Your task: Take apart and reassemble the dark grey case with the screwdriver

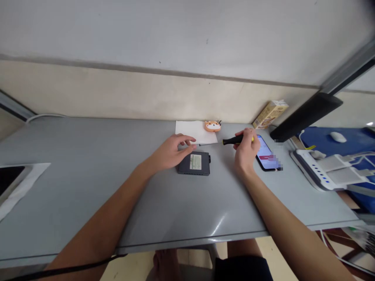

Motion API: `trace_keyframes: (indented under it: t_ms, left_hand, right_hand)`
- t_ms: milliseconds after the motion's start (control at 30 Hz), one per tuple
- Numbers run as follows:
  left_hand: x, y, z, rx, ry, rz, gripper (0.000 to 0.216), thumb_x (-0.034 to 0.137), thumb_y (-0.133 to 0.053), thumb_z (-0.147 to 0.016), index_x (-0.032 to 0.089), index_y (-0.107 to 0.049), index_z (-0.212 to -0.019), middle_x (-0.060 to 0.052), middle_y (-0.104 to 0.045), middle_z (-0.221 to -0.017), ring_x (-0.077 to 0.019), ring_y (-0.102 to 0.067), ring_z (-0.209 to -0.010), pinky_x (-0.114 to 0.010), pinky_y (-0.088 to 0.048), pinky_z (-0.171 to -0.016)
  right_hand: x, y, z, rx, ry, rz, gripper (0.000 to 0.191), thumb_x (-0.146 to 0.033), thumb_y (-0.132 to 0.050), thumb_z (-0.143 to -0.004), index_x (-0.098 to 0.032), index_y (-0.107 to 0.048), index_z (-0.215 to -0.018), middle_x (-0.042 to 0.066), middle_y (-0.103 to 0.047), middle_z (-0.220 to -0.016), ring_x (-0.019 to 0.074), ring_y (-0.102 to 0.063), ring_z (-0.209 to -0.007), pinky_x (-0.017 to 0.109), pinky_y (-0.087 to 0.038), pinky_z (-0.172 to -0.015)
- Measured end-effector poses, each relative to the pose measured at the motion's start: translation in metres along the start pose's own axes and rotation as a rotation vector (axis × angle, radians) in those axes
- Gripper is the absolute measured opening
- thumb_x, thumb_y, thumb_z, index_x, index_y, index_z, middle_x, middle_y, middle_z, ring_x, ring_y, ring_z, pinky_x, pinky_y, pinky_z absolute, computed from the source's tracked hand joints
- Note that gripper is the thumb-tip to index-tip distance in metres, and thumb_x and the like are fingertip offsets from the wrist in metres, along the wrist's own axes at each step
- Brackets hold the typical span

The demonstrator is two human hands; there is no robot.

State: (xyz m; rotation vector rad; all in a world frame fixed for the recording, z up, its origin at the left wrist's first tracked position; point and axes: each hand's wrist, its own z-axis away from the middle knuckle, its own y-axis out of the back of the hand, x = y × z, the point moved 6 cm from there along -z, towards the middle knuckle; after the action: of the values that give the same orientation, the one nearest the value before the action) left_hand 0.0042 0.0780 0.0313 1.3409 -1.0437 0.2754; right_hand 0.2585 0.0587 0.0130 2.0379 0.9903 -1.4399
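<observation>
A small dark grey box (193, 164) with a pale label on top lies flat on the grey table (88, 183). My left hand (172, 151) rests at its far left corner, fingers curled onto the box's edge. My right hand (246, 151) is closed round a screwdriver (233, 140) with a black handle and yellow end; its thin shaft points left, over the table just behind the box. The right hand lies partly over a lit phone (267, 154).
A white sheet (195, 132) and an orange animal-shaped trinket (212, 125) lie behind the box by the wall. A small carton (270, 113) leans at the back right. A white power strip (316, 171) sits at right, a tablet on paper (11, 179) at left.
</observation>
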Motion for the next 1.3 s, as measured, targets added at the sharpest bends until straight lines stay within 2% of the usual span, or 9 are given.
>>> trace_keyframes:
  t_ms: [167,367,633,800,1000,1133,1200,1233,1300]
  left_hand:
    - [-0.001,-0.014,-0.005,-0.017,0.004,0.012,0.031,0.045,-0.053,-0.101,0.023,-0.074,-0.110,-0.004,-0.075,-0.113,-0.0186,-0.069,-0.092,-0.030,-0.052,-0.082]
    - [-0.012,-0.010,-0.008,0.036,0.026,-0.037,0.025,0.039,-0.056,-0.099,0.023,-0.074,-0.092,-0.002,-0.076,-0.098,-0.0191,-0.067,-0.087,-0.032,-0.050,-0.080]
    - [-0.041,0.017,-0.021,0.231,0.067,-0.337,0.026,0.041,-0.059,-0.098,0.023,-0.078,-0.100,-0.008,-0.074,-0.106,-0.0299,-0.056,-0.112,-0.044,-0.045,-0.097]
    - [-0.053,0.012,-0.031,0.260,0.112,-0.435,0.028,0.041,-0.057,-0.100,0.023,-0.078,-0.106,-0.011,-0.069,-0.111,-0.0324,-0.054,-0.115,-0.047,-0.043,-0.101]
    - [-0.059,0.009,-0.032,0.220,0.103,-0.393,0.031,0.040,-0.052,-0.103,0.023,-0.078,-0.107,-0.009,-0.070,-0.111,-0.0276,-0.060,-0.110,-0.042,-0.046,-0.099]
    - [-0.051,0.026,-0.025,0.256,0.093,-0.293,0.039,0.044,-0.046,-0.104,0.020,-0.076,-0.114,-0.010,-0.071,-0.116,-0.0270,-0.061,-0.114,-0.042,-0.046,-0.104]
    - [-0.042,0.034,-0.016,0.190,0.099,-0.178,0.043,0.052,-0.048,-0.102,0.023,-0.072,-0.123,-0.008,-0.069,-0.124,-0.0248,-0.063,-0.111,-0.039,-0.049,-0.100]
    - [-0.038,0.032,-0.011,0.073,0.112,-0.114,0.046,0.057,-0.050,-0.100,0.028,-0.068,-0.131,-0.007,-0.067,-0.129,-0.0242,-0.064,-0.109,-0.038,-0.051,-0.097]
    - [-0.023,0.022,0.003,-0.212,0.060,-0.046,0.064,0.062,-0.068,-0.087,0.037,-0.056,-0.145,-0.006,-0.058,-0.145,-0.0271,-0.061,-0.120,-0.039,-0.051,-0.101]
  right_hand:
    - [-0.004,-0.012,0.011,-0.100,-0.041,-0.026,0.044,-0.057,-0.051,-0.097,-0.021,-0.059,-0.073,-0.002,-0.050,-0.070,0.0108,-0.045,-0.060,0.023,-0.039,-0.053]
    - [0.000,-0.014,0.012,-0.108,-0.085,-0.039,0.048,-0.063,-0.051,-0.095,-0.021,-0.059,-0.074,-0.003,-0.049,-0.068,0.0100,-0.044,-0.057,0.023,-0.040,-0.052]
    - [0.009,-0.012,0.005,-0.075,-0.147,-0.039,0.049,-0.066,-0.051,-0.093,-0.021,-0.059,-0.075,-0.002,-0.053,-0.070,0.0107,-0.048,-0.057,0.025,-0.041,-0.053]
    - [0.008,-0.014,0.009,-0.088,-0.189,-0.070,0.049,-0.065,-0.053,-0.092,-0.020,-0.060,-0.075,-0.002,-0.053,-0.069,0.0109,-0.046,-0.057,0.025,-0.039,-0.052]
    - [0.004,-0.016,0.013,-0.112,-0.205,-0.065,0.048,-0.065,-0.054,-0.093,-0.020,-0.060,-0.076,-0.002,-0.052,-0.070,0.0110,-0.045,-0.059,0.025,-0.038,-0.052]
    - [0.002,-0.011,0.009,-0.081,-0.189,-0.059,0.049,-0.066,-0.053,-0.091,-0.020,-0.061,-0.075,-0.002,-0.050,-0.069,0.0115,-0.045,-0.059,0.025,-0.039,-0.053]
    - [0.002,-0.006,0.005,-0.033,-0.188,-0.060,0.048,-0.065,-0.054,-0.091,-0.020,-0.062,-0.076,-0.002,-0.052,-0.071,0.0119,-0.047,-0.061,0.025,-0.040,-0.054]
    - [0.001,-0.003,0.003,-0.001,-0.196,-0.063,0.047,-0.063,-0.054,-0.090,-0.020,-0.062,-0.076,-0.001,-0.052,-0.073,0.0121,-0.047,-0.062,0.025,-0.040,-0.054]
    - [0.001,0.003,-0.001,0.057,-0.220,-0.080,0.044,-0.061,-0.056,-0.089,-0.020,-0.062,-0.074,0.000,-0.054,-0.075,0.0126,-0.048,-0.064,0.024,-0.041,-0.055]
